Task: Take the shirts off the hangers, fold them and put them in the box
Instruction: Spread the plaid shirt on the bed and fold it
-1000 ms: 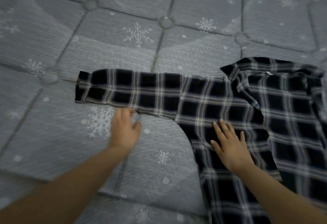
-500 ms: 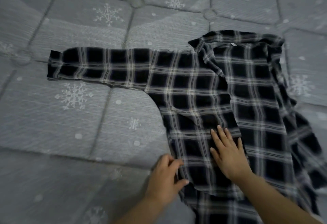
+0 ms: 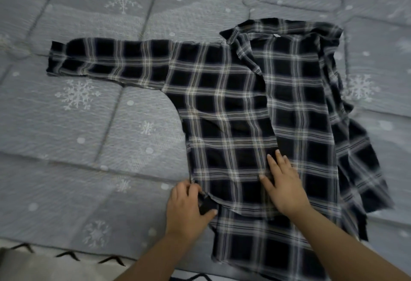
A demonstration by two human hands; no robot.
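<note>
A black-and-white plaid shirt (image 3: 233,94) lies spread on the grey quilted mattress (image 3: 93,129), collar at the top, front open. Its left sleeve stretches flat out to the left. The right sleeve and side are bunched at the right edge. My left hand (image 3: 186,207) pinches the shirt's left side edge near the hem, fingers curled round the cloth. My right hand (image 3: 284,183) lies flat on the left front panel, fingers straight, pressing it down. No hanger or box is in view.
The mattress with its snowflake pattern fills the view on all sides of the shirt. A pale cloth with a black zigzag edge (image 3: 66,256) runs along the mattress's near edge at the bottom left.
My left hand left the sleeve, moved down and right to the shirt's side edge and took hold of it. My right hand slid down the front panel. The view shifted right.
</note>
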